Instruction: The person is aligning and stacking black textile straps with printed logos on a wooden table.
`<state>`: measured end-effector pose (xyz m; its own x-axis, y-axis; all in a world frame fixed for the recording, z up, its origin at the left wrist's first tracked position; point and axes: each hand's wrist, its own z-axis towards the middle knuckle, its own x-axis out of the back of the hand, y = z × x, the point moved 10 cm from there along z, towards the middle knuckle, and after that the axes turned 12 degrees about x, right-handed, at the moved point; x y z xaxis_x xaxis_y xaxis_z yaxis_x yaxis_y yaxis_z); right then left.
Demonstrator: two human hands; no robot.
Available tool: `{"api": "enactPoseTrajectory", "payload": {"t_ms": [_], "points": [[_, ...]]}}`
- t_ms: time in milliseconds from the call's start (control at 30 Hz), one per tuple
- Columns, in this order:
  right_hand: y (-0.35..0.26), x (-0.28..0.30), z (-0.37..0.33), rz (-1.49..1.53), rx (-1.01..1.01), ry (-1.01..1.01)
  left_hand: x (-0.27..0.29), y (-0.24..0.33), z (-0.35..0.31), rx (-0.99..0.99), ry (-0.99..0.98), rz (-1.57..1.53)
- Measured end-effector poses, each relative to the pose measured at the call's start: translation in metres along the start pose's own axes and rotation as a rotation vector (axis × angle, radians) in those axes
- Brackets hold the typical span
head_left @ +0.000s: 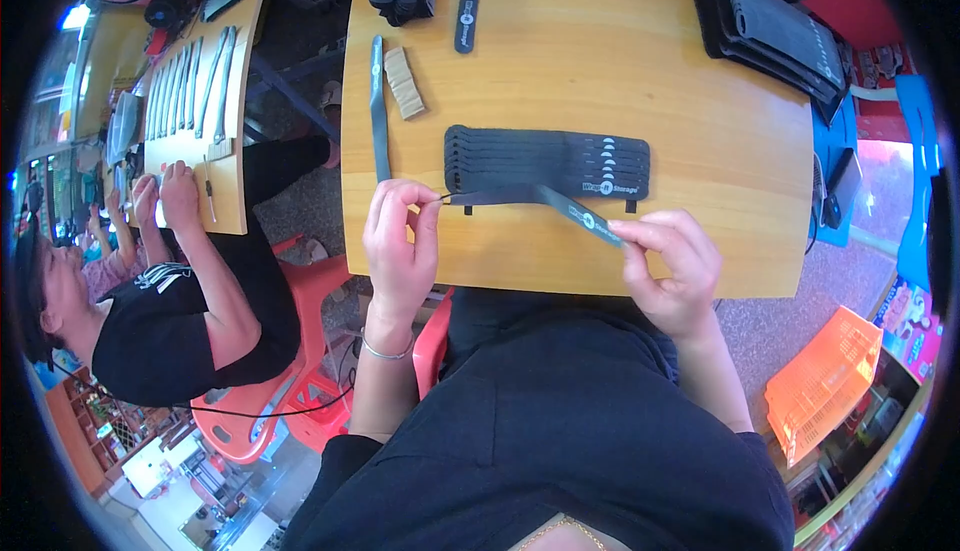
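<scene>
Matt fabric-like strap (pixel 560 207); smooth wood-look tabletop (pixel 600 71); plastic crate (pixel 825 381)

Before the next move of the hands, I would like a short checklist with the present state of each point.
1. Left hand pinches one end of the long, flat black strap: ok.
2. Right hand pinches the strap near its other end: ok.
3. Strap straight between the hands: not ok, it bends midway.
4. Row of overlapping flat black straps lies neatly on the light-brown wooden table: ok.
5. Held strap not touching that row: cannot tell.
</scene>
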<state>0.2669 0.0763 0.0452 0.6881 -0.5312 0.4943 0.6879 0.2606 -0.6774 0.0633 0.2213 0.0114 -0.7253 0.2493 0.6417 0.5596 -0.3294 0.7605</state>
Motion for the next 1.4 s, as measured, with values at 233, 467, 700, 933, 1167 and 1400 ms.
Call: {"api": "enactPoseTrajectory", "payload": {"t_ms": [233,467,700,933,1167,1400], "points": [[0.010,-0.034,0.015,0.361,-0.076,-0.043,-0.002,0.025,-0.002,-0.144,-0.065,-0.014],[0.051,-0.085,-0.026,0.670,-0.464,-0.273,-0.006,0.013,-0.010,-0.015,-0.106,-0.121],[0.044,-0.083,-0.023,0.626,-0.359,-0.250,-0.009,0.028,-0.019,-0.088,-0.119,-0.071],[0.045,-0.082,-0.022,0.559,-0.376,-0.227,-0.019,0.068,-0.035,-0.399,-0.135,0.073],[0.050,-0.086,-0.024,0.517,-0.386,-0.268,-0.033,0.095,-0.048,-0.596,-0.270,0.183],[0.053,-0.081,-0.027,0.607,-0.373,-0.222,-0.001,0.131,-0.048,-0.522,-0.345,-0.142]]}}
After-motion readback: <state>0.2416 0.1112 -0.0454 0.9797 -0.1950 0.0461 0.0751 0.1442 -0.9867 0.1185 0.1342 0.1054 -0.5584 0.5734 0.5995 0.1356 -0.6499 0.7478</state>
